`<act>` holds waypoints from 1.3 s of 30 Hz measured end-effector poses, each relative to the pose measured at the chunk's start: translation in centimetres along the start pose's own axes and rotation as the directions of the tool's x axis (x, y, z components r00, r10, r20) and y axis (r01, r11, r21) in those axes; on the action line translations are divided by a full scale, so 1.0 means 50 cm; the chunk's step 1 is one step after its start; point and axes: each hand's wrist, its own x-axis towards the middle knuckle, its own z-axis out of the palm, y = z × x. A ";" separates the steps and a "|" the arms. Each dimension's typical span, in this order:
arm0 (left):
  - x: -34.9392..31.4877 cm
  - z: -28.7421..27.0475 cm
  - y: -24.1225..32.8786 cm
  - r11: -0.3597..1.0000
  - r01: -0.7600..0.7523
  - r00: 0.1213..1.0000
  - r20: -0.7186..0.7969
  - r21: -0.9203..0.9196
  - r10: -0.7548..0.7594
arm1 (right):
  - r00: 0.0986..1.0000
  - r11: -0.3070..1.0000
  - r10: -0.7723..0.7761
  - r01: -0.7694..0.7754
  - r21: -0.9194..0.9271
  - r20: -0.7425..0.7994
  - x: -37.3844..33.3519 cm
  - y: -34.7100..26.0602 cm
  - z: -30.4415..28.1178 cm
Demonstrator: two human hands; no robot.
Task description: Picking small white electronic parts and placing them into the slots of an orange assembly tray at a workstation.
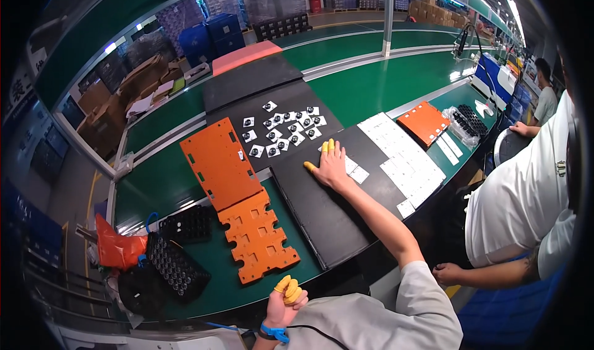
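My right hand (332,164), with yellow finger cots, lies stretched out with fingers spread on a black mat (315,226). White square pieces (357,172) lie beside it, partly covered by the hand. Just beyond its fingertips, several white squares with round black parts (296,138) are scattered over the dark mat. My left hand (286,300), also in yellow finger cots and with a blue wrist strap, is curled closed near the table's front edge; whatever it may hold is hidden. An orange plate (223,164) and an orange fixture with cutouts (260,239) lie in front of it.
Rows of white squares (402,158) cover the mat's right side. Another orange fixture (424,122) sits farther right, near bagged black parts (467,124). Black trays (176,269) and an orange-red bag (117,245) are at left. A co-worker in a white shirt (520,195) stands close at right.
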 end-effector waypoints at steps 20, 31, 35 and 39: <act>0.017 -0.019 0.047 0.981 -0.181 0.984 0.004 0.077 0.181 | 0.890 0.878 -0.442 0.454 0.149 -0.112 -0.180 -0.215 -0.039; 0.076 -0.006 0.157 0.855 -0.448 0.892 -0.064 -0.262 0.448 | 0.571 0.504 -0.801 0.806 0.311 -0.181 -0.390 -0.309 -0.197; 0.114 -0.121 0.160 0.823 -0.452 0.892 -0.188 -0.344 0.411 | 0.711 0.535 -0.587 0.699 0.475 -0.386 -0.305 -0.280 -0.246; 0.118 -0.114 0.149 0.769 -0.366 0.925 -0.117 -0.524 0.361 | 0.939 0.933 -0.274 0.312 0.180 -0.208 -0.134 -0.170 -0.178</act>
